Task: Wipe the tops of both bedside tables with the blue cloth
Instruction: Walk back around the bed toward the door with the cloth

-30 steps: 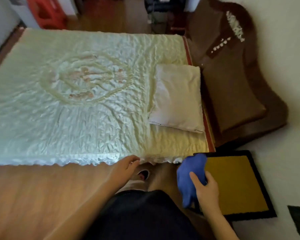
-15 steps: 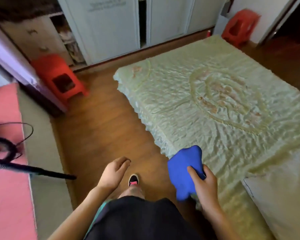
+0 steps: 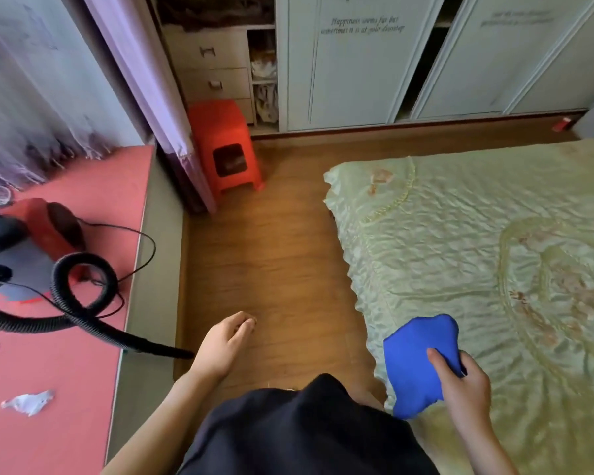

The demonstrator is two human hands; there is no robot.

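My right hand (image 3: pixel 467 389) grips the blue cloth (image 3: pixel 417 361), which hangs crumpled over the near edge of the bed (image 3: pixel 477 241). To the left of it, my left hand (image 3: pixel 225 344) hovers over the wooden floor, fingers loosely curled and holding nothing. No bedside table is in view.
A strip of wooden floor (image 3: pixel 268 255) runs ahead between the bed and a raised pink platform (image 3: pixel 66 371). A vacuum cleaner with a black hose (image 3: pixel 76 303) lies on the platform. A red plastic stool (image 3: pixel 225 145) stands ahead by a purple curtain (image 3: pixel 141 70), with white wardrobes (image 3: pixel 350 63) behind.
My view has swung left, away from the headboard and the yellow-topped bedside table, toward the foot of the bed and the wardrobes. The cloth stays in my right hand.
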